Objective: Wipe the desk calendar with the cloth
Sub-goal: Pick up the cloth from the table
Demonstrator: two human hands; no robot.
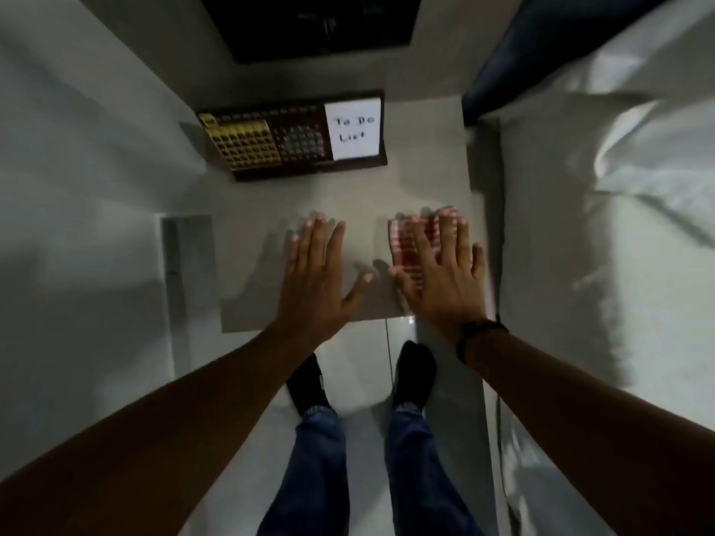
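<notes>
The dark brown desk calendar (286, 143) stands at the far side of the small grey table (271, 203), with a gold date grid on its left and a white "To Do List" note on its right. A folded red-and-white checked cloth (402, 245) lies flat on the table's right side. My right hand (441, 276) rests flat on top of the cloth with fingers spread, covering most of it. My left hand (317, 276) lies flat on the bare table left of the cloth, fingers apart, holding nothing. Both hands are well short of the calendar.
A bed with white sheets (603, 187) and a dark headboard (503, 59) borders the table on the right. A dark framed object (309, 25) hangs on the wall beyond. White wall stands to the left. My feet (414, 373) stand on the tiled floor below the table's near edge.
</notes>
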